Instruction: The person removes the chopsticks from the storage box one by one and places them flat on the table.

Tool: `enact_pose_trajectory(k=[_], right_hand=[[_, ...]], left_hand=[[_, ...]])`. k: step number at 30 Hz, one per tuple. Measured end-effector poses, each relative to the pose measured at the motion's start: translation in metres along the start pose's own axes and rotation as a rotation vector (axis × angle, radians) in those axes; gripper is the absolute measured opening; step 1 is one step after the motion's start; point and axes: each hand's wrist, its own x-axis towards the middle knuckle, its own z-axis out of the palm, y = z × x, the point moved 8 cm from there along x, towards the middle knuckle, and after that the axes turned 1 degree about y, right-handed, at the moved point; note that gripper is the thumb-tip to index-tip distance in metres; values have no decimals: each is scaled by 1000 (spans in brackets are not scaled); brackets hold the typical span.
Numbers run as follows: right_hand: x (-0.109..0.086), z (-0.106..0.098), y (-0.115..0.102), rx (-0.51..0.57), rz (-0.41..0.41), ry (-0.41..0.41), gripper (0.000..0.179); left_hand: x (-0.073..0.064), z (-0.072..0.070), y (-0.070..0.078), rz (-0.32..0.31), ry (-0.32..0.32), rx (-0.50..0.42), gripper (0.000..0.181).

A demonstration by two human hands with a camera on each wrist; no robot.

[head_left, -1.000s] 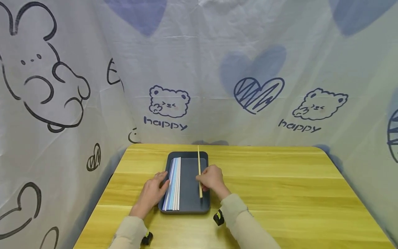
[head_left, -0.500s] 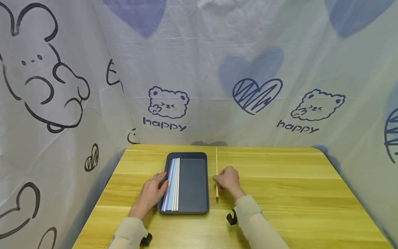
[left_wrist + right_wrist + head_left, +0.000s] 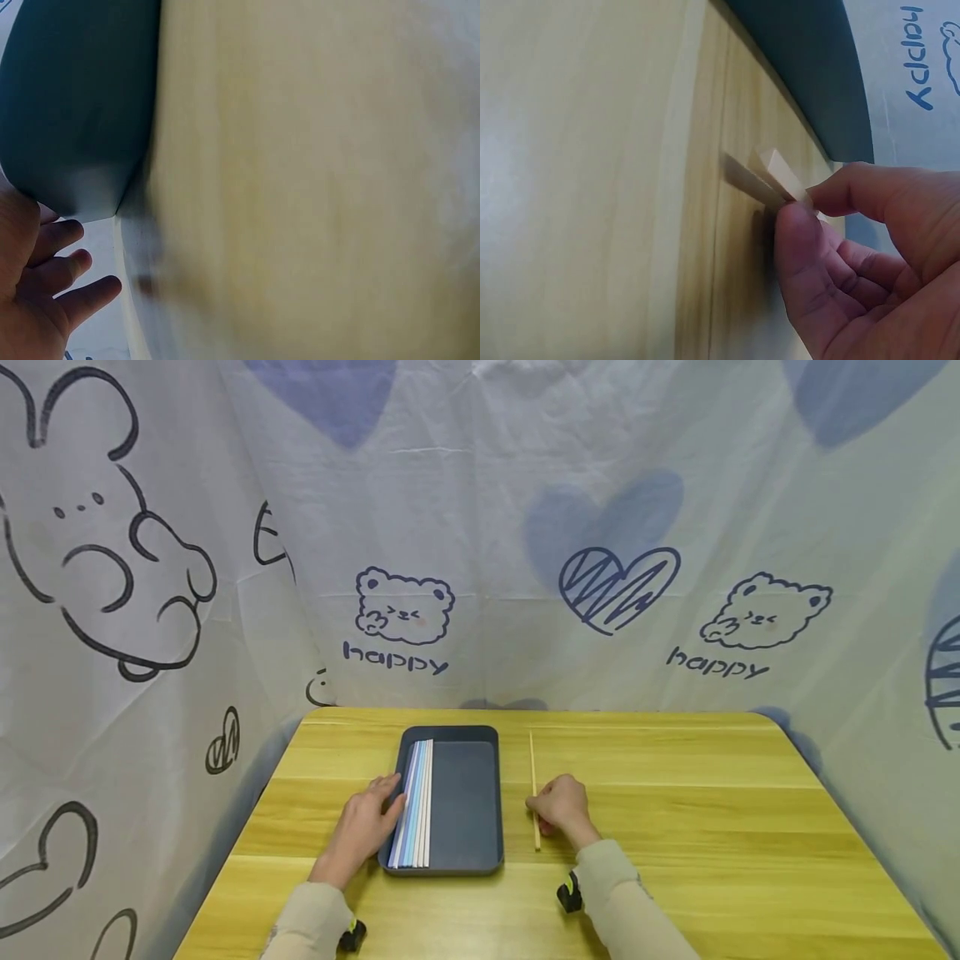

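Observation:
In the head view a dark grey tray [image 3: 465, 870] holds a row of slim blue, pale blue and white chopsticks [image 3: 415, 814] along its left side. My left hand [image 3: 362, 828] rests on the tray's left wall, fingers fairly straight; the left wrist view shows its spread fingers beside the tray [image 3: 82, 97]. Right of the tray, my right hand [image 3: 562, 803] pinches a plain light-wood chopstick [image 3: 534, 768] between thumb and forefinger. In the right wrist view the square end of this chopstick [image 3: 780, 171] stands slightly off the tabletop, its shadow apart from it.
The yellow wood-grain table [image 3: 712, 827] extends well to the right of my right hand. Behind it and along the sides hangs a white cloth [image 3: 480, 527] with printed drawings. The tray's right wall [image 3: 498, 802] lies just left of the wooden chopstick.
My right hand has carried the wooden chopstick rightwards out from over the tray, then lower and nearer to me over the table. My left hand has stayed at the tray's left wall.

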Motion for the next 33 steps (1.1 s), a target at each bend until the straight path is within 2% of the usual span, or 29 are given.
enact_pose_trajectory(k=[4,10,15,22,25,28,31,33], right_hand=[[0,1,2,-5,15,12,23],[0,0,3,-17,35,20,20],[0,-2,2,-24,25,29,18],[2,-5,-12,-72,-32,34,23],[3,-5,-23,29,-38,24,16],[4,-4,-31,184,11,-8,9],[2,0,-38,311,66,-52,13],[1,3,-43,350,78,-77,18]], left_hand=[[0,1,-1,-11,-17,-3,51],[-1,0,-1,3,10,7,50],[-1,0,0,16,28,13,49],[0,0,-1,-16,-6,0,51],[0,1,-1,-23,-15,-9,52],[1,1,-1,-20,-14,-8,52],[1,1,0,-7,-3,1,51],[1,0,0,0,6,3,51]])
